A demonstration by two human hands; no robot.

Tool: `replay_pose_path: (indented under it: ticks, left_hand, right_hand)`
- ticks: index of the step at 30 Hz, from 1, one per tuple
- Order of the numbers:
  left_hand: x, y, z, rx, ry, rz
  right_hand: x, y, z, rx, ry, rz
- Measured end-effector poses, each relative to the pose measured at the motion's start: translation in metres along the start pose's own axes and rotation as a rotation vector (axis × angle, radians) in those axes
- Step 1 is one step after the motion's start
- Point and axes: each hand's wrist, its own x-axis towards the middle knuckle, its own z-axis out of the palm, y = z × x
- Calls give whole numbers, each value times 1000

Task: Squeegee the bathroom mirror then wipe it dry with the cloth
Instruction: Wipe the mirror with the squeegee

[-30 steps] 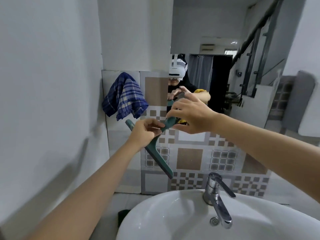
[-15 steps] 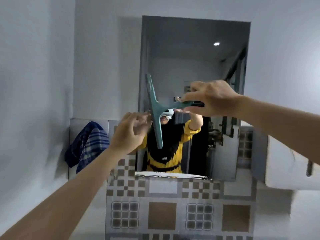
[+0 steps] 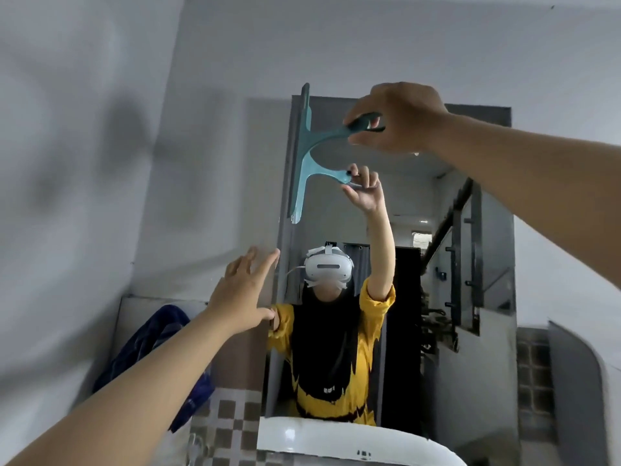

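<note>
A teal squeegee (image 3: 307, 136) is pressed against the top left corner of the tall wall mirror (image 3: 477, 264), its blade upright along the mirror's left edge. My right hand (image 3: 398, 119) is shut on its handle from the right. The glass doubles the squeegee and shows the reflected hand. My left hand (image 3: 243, 294) is open with fingers spread, beside the mirror's left edge at mid height, holding nothing. A blue checked cloth (image 3: 158, 351) hangs on the tiled wall at lower left, partly hidden by my left forearm.
A white wall surrounds the mirror. Brown and white patterned tiles (image 3: 232, 428) run below it. The rim of a white basin (image 3: 353, 442) shows at the bottom. A grey fixture (image 3: 578, 381) sticks out at lower right.
My right hand has lifted the squeegee up to the mirror's top left corner. My left hand has let go of the blade and dropped lower, fingers open. The view has tilted upward.
</note>
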Motion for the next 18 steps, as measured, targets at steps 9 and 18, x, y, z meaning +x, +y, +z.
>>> replay_pose_path:
  ticks: [9, 18]
  left_hand:
    - [0, -9, 4, 32, 10, 39]
    - [2, -12, 6, 56, -3, 48]
  right_hand:
    - [20, -3, 17, -26, -19, -5]
    - [-5, 26, 9, -7, -67, 59]
